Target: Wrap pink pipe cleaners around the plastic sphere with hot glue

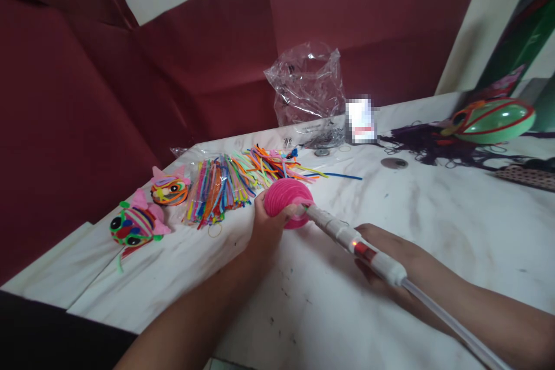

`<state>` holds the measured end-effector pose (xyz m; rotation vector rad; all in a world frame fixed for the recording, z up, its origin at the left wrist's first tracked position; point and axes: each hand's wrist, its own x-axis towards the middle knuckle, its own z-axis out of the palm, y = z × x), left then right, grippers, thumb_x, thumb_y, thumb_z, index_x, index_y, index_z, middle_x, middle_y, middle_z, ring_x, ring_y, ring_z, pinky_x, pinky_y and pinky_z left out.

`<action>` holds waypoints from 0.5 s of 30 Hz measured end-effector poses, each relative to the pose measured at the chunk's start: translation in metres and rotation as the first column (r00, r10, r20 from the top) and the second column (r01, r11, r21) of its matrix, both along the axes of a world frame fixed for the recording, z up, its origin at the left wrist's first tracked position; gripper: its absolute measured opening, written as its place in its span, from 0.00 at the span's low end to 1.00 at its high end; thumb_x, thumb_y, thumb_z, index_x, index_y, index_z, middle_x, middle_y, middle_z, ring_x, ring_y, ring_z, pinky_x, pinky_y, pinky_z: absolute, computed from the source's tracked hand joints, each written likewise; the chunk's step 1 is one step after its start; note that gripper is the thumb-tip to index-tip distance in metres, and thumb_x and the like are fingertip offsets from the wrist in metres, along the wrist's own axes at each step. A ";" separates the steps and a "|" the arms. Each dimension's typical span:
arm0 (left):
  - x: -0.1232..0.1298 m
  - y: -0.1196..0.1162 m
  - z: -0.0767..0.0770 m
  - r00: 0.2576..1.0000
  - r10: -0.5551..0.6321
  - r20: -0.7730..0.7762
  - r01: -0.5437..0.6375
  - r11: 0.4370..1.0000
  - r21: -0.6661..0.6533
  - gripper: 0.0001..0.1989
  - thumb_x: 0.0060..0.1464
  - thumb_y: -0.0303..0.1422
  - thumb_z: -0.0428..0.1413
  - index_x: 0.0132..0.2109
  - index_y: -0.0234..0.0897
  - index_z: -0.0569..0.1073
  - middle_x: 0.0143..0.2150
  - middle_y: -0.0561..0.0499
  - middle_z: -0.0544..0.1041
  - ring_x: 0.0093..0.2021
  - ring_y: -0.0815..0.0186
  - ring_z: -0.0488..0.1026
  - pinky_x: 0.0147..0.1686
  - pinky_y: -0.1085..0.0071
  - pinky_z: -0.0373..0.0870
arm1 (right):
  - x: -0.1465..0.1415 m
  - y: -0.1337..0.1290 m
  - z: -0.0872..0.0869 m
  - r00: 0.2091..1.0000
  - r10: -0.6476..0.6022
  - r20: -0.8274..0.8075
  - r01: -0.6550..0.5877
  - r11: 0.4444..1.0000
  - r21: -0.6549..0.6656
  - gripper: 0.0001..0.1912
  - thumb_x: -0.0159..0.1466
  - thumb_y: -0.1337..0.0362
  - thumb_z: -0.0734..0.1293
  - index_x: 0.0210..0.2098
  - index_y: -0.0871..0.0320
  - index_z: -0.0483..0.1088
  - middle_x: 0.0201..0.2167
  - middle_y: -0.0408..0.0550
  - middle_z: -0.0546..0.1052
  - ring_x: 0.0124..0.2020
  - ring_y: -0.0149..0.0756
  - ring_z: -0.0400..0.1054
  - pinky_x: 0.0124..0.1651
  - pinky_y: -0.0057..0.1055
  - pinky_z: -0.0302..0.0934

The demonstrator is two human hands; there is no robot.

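A round ball wrapped in pink pipe cleaners (287, 195) is in my left hand (272, 221), whose fingers wrap its near left side. My right hand (376, 245) is closed around a white glue gun (332, 226) with a small orange light lit on its body. The gun's tip meets the right side of the pink ball, or lies just in front of it; I cannot tell which. A clear glue stick (446, 318) sticks out of the gun's back end toward me. Its trigger is hidden behind the gun and my fingers.
Beyond my left hand lie many colored pipe cleaners (221, 188), partly in plastic. Two decorated fish-like crafts (136, 224) sit at the left. A clear plastic bag (307, 87) stands at the back. A green balloon-like craft (496, 121) rests on dark purple strands (416, 139) at right.
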<state>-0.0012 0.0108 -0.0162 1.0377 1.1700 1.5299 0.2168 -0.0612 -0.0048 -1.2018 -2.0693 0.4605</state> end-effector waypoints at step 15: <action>0.002 -0.001 0.003 0.998 0.028 0.047 -0.027 0.999 -0.030 0.37 0.37 0.35 0.67 0.55 0.41 0.63 0.48 0.46 0.74 0.45 0.58 0.74 0.45 0.62 0.71 | -0.001 0.000 -0.001 0.996 0.022 0.084 -0.018 0.998 -0.054 0.05 0.58 0.64 0.60 0.26 0.53 0.59 0.22 0.41 0.68 0.23 0.32 0.65 0.25 0.28 0.61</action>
